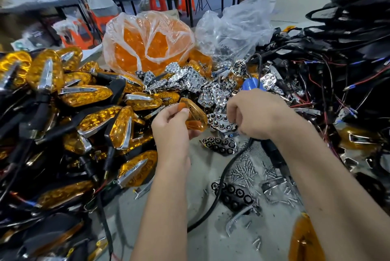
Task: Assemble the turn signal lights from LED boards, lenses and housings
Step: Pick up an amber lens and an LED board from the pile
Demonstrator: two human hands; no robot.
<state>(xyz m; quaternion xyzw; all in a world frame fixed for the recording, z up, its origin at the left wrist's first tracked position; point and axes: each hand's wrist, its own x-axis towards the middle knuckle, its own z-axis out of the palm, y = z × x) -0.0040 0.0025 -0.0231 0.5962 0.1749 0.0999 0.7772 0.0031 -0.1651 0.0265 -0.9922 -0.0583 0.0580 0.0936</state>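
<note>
Left hand [172,126]: it is gripping one amber lens [195,118], thumb and curled fingers pinching its near end, holding it above the table centre.
Right hand [253,113]: its fingers are curling down over a chrome reflector plate [220,122]; the fingertips are lying hidden beneath the knuckles, so whether they are grasping it cannot be told.
Hidden: the plate's right end is disappearing under the right hand; a black cable [223,178] is running out from beneath that wrist.
Cut off: a second loose amber lens [304,241] is being cropped by the bottom edge and covered by the right forearm.
Hard to count: finished turn signals [84,96] are piling up at left, too many and too overlapped to number; screws [244,173] are scattering likewise.
Counted: two black reflector plates [234,196] are lying on the bare table, one bag of lenses [147,43] is standing behind, and one clear bag [236,26] beside it.
Right edge: wired black housings [337,74] are tangling together, blurred.
</note>
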